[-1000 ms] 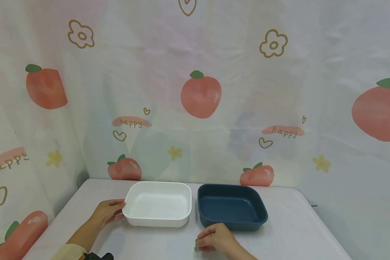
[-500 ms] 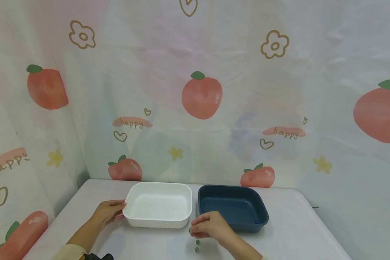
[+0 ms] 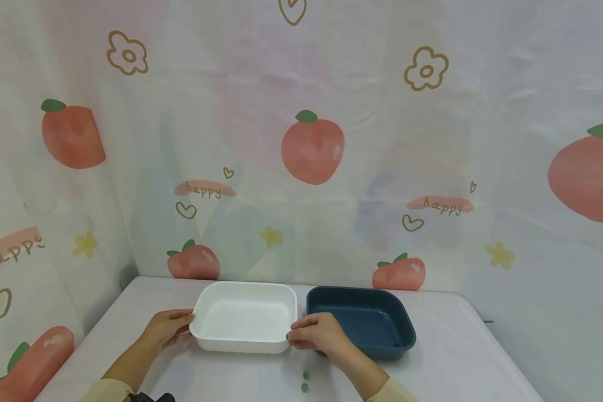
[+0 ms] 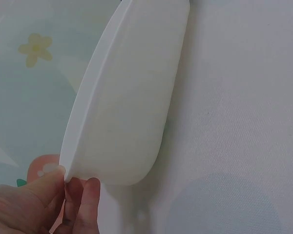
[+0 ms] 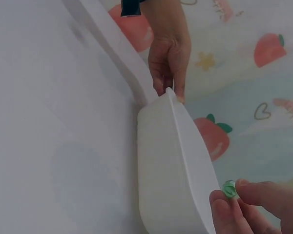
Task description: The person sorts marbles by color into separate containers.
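My left hand pinches the left rim of a white rectangular basin, thumb on top and fingers beneath, as the left wrist view shows. In my right hand a green glass marble is pinched between thumb and fingertips. That hand is at the white basin's right front corner, its fingertips overlapping the rim in the head view. Two more green marbles lie on the white tabletop, below the right hand. To the right stands a dark blue basin, with a small blue marble in its front right corner.
Both basins stand side by side on a white-covered table, with a narrow gap between them. A cloth backdrop printed with peaches rises behind and at the sides. A black object shows near the left forearm.
My right hand has picked up a green marble from in front of the basins and carried it up and left to the white basin's edge. The left hand has stayed in place.
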Motion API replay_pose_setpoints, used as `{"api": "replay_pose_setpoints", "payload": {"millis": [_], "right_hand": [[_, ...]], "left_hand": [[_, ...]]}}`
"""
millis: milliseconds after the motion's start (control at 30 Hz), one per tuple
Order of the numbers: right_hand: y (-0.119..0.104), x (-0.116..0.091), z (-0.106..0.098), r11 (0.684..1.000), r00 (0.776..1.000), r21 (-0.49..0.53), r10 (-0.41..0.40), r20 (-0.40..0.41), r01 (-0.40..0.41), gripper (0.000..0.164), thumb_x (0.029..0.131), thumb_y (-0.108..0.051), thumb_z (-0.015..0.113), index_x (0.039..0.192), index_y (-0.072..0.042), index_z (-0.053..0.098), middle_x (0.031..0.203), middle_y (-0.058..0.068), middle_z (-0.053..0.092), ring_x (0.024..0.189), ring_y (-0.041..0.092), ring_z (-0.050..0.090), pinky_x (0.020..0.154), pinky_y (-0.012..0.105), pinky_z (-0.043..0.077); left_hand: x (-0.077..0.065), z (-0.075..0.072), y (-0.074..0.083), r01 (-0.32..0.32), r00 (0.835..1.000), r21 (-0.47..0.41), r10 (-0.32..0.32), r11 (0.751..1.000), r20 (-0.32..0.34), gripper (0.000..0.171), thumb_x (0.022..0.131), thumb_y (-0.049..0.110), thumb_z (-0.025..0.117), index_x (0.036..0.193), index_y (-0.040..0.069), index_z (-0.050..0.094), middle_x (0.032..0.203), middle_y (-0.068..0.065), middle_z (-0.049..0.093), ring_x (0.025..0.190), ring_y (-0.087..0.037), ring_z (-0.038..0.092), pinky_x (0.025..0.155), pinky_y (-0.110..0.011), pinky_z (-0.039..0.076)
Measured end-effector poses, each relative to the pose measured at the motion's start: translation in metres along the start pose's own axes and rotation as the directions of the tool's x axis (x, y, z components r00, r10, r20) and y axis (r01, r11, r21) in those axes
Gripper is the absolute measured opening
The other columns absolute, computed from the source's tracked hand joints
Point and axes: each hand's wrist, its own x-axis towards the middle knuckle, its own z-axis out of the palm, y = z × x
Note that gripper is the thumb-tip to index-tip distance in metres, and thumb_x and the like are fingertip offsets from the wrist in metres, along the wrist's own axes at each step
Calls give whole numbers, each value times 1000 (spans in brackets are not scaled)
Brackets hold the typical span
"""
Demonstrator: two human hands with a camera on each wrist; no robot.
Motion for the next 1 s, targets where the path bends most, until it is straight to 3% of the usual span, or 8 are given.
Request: {"api": "replay_pose_setpoints", "payload": {"millis": [200, 433, 1000], "right_hand": [[2, 13, 5, 998, 1000, 56, -16, -3, 16, 26, 83, 3, 73, 104, 17, 65, 87, 19, 74, 74, 20, 74, 69, 29, 63], [4, 24, 7, 992, 999, 124, 35, 2, -35, 27, 85, 5, 70, 107, 19, 63, 88, 20, 74, 76, 19, 74, 69, 27, 62], [6, 27, 11, 993, 1000, 116, 26, -14, -24, 20, 85, 5, 70, 100, 17, 65, 88, 24, 73, 73, 19, 74, 69, 29, 63]], "left_hand": [[-1, 0, 0, -4, 1000, -2, 4, 1000, 1, 48, 95, 9, 65, 131, -17, 48, 94, -9, 72, 76, -14, 70, 75, -35, 62], [-1, 1, -1, -12, 1000, -14, 12, 1000, 10, 48, 95, 9, 65, 131, -18, 48, 93, -9, 72, 77, -14, 70, 75, -36, 62], [3, 0, -1, 19, 1000, 15, -19, 1000, -8, 48, 95, 11, 66, 131, -16, 49, 97, -14, 72, 76, -14, 70, 73, -34, 62]]}}
